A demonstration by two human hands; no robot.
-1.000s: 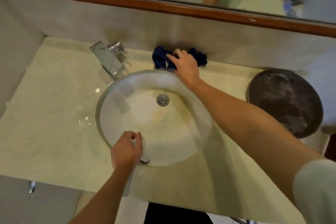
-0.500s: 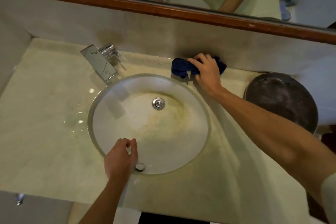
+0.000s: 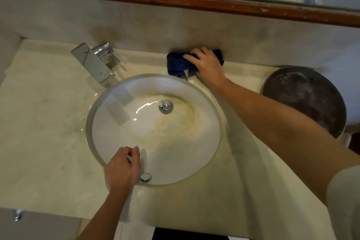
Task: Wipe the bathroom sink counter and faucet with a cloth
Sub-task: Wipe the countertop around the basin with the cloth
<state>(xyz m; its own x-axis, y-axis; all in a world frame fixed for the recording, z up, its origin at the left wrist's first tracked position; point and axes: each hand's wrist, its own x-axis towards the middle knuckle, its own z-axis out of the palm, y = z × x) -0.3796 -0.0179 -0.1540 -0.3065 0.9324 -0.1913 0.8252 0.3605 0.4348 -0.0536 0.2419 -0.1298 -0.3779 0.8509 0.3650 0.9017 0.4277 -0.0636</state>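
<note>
The fingers [image 3: 190,57] of the right hand [image 3: 209,66] are spread a little and lie on top of a dark blue cloth [image 3: 178,65], pressing it down; the fingertips bend slightly over the cloth, and I cannot tell if the thumb goes under it. The cloth is crumpled and sits on the back strip of the surface [image 3: 44,142], between the far rim of the sink [image 3: 155,128] and the grey wall [image 3: 175,31], and it touches the wall at its far edge. A small pale corner sticks out from under the cloth on the sink side. The right arm reaches across the right part of the sink.

The fingers [image 3: 136,152] of the left hand [image 3: 121,169] are loosely curled, close together, and they hold nothing. This hand rests at the near rim of the sink, just beside a small round metal overflow cap [image 3: 146,177].

The sink is round and white, with yellow-brown stains around the metal drain [image 3: 166,106]. A square chrome faucet [image 3: 93,62] stands at the back left of the sink, well apart from the cloth. On the right, a dark round tray [image 3: 307,99] lies on the surface. Above the wall there is a mirror with a brown wooden frame [image 3: 175,1].
</note>
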